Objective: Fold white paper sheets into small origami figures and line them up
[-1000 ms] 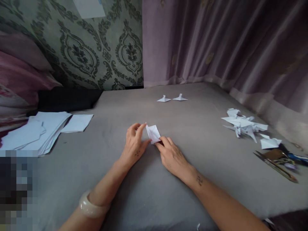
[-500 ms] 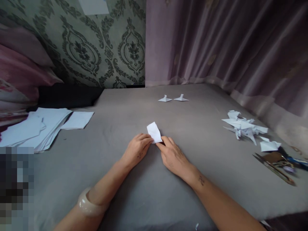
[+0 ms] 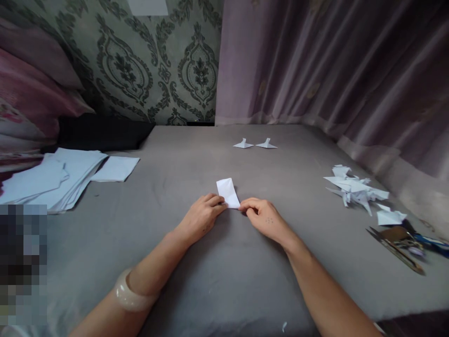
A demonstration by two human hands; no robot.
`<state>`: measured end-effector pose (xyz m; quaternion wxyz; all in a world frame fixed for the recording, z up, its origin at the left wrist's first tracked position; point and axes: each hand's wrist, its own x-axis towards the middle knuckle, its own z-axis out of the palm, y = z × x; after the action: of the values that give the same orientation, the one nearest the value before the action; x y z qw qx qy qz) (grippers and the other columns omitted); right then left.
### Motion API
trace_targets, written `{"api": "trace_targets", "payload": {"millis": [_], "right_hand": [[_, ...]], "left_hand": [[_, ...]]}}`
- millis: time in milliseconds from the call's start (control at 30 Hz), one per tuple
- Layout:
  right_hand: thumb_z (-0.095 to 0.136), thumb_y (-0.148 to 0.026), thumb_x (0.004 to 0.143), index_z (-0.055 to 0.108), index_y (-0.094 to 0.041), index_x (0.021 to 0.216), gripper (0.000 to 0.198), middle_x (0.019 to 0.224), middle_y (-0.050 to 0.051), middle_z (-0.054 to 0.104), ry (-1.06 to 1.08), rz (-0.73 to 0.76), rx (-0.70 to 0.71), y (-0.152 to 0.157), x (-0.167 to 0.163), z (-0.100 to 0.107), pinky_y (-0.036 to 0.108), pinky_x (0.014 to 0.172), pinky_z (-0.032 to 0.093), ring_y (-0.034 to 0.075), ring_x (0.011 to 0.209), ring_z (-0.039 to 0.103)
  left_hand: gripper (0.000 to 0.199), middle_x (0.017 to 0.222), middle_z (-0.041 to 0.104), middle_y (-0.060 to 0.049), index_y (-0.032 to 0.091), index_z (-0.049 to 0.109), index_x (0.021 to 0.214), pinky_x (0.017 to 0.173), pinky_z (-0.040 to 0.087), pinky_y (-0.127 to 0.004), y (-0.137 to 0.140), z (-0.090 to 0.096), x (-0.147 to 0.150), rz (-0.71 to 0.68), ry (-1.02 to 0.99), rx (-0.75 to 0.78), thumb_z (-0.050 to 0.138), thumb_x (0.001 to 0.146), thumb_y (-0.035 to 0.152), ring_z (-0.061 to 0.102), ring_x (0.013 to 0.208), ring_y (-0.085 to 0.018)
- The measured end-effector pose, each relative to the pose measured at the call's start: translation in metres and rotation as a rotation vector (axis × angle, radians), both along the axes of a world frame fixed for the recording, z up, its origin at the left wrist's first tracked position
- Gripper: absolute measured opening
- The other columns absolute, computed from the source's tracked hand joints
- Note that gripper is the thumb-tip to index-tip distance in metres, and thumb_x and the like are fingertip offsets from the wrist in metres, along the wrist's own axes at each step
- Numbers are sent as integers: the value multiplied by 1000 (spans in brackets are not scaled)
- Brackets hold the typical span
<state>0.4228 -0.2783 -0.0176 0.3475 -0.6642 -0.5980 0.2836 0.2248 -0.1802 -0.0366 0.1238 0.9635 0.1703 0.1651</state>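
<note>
1. Left edge of the grey cloth surface [image 3: 157, 175]: pink floral fabric [image 3: 38, 89]. Black fabric [image 3: 105, 133] by far-left corner.
2. Near-left: pixelated patch, contents can't be told.
3. Left side, just inboard of the fabric: fanned stack of white paper [image 3: 75, 175], smaller white sheets [image 3: 117, 168] against its right side.
4. Patterned wall [image 3: 157, 70] past far edge: white sheet [image 3: 149, 6], cut off by top of view. Any print on it unreadable.
5. Left arm: pale glossy bangle [image 3: 130, 295]. Left hand [image 3: 203, 215]: fingers together, clamped on near-left corner of the workpiece. Dark marks by the wrist, too small to read.
6. Workpiece: folded white paper [image 3: 228, 192], mid-surface, between the hands, long side slanting away from the person. Crease lines faintly visible.
7. Near far edge, about centre: two folded paper figures [image 3: 243, 144], side by side, tips almost meeting, each with an upright tab.
8. Right hand [image 3: 266, 220]: thumb and index pinched on near-right corner of same paper, other fingers curled. Dot cluster on back of hand.
9. Near edge, right of centre: small white scrap [image 3: 284, 326].
10. Right edge: heap of folded paper pieces [image 3: 358, 187], single folded piece [image 3: 391, 216] just nearer. Below that: scissors-like tool [image 3: 396, 252], brown item [image 3: 393, 233], blue-handled item [image 3: 431, 241].
</note>
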Motion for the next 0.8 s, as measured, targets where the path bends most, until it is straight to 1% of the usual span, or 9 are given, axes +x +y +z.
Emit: {"api": "trace_targets", "payload": {"millis": [167, 367, 433, 533, 600, 633, 700, 800], "right_hand": [[42, -10, 75, 72, -20, 82, 33, 89, 2, 72, 4, -32, -77, -1, 3, 5, 28, 76, 48, 16, 82, 64], [42, -12, 75, 72, -20, 82, 32, 83, 2, 72, -36, -42, -104, -1, 7, 6, 27, 70, 48, 16, 75, 64], [42, -12, 77, 72, -20, 82, 32, 82, 2, 71, -71, -66, -75, -1, 6, 6, 27, 71, 48, 16, 75, 64], [40, -9, 79, 70, -20, 84, 33, 87, 2, 70, -115, -81, 66, 0, -1, 4, 28, 76, 48, 15, 79, 64], [38, -4, 78, 68, -20, 88, 35, 93, 3, 69, -127, -42, 169, 0, -9, 2, 27, 81, 48, 15, 86, 63], [37, -2, 78, 67, -19, 91, 37, 96, 4, 68, -138, -9, 198, -1, -13, 2, 28, 84, 47, 15, 90, 62], [36, 1, 79, 65, -19, 98, 41, 102, 6, 66, -199, 54, 209, -3, -21, 2, 29, 90, 46, 16, 98, 60], [36, 1, 81, 64, -19, 101, 40, 104, 7, 64, -348, 111, 148, -8, -29, 5, 32, 90, 47, 18, 102, 57]], "left_hand": [[37, 113, 61, -9, 18, 61, 115, 93, 47, -35, 0, 0, 0, -39, -11, -46, 37, 89, 6, 53, 107, -20], [45, 115, 59, -9, 20, 59, 120, 92, 46, -36, -2, 4, 0, -40, 23, -28, 35, 86, 1, 51, 107, -21], [48, 115, 58, -10, 21, 59, 121, 91, 47, -36, -2, 6, 1, -35, 40, -17, 35, 85, 1, 51, 106, -21], [49, 115, 57, -10, 22, 57, 123, 90, 46, -36, -3, 7, 1, -34, 66, 11, 34, 85, 1, 51, 105, -22], [49, 115, 56, -10, 22, 56, 124, 90, 46, -36, -4, 6, 1, -33, 79, 29, 35, 85, 1, 50, 105, -22], [49, 114, 56, -10, 23, 56, 124, 90, 46, -36, -4, 6, 1, -32, 81, 38, 36, 85, 2, 50, 105, -22], [48, 113, 55, -10, 23, 56, 124, 88, 46, -36, -4, 6, 1, -23, 83, 45, 37, 85, 3, 49, 104, -23], [46, 112, 56, -10, 23, 58, 122, 86, 46, -36, -4, 7, 0, -9, 80, 36, 38, 85, 4, 50, 102, -22]]}}
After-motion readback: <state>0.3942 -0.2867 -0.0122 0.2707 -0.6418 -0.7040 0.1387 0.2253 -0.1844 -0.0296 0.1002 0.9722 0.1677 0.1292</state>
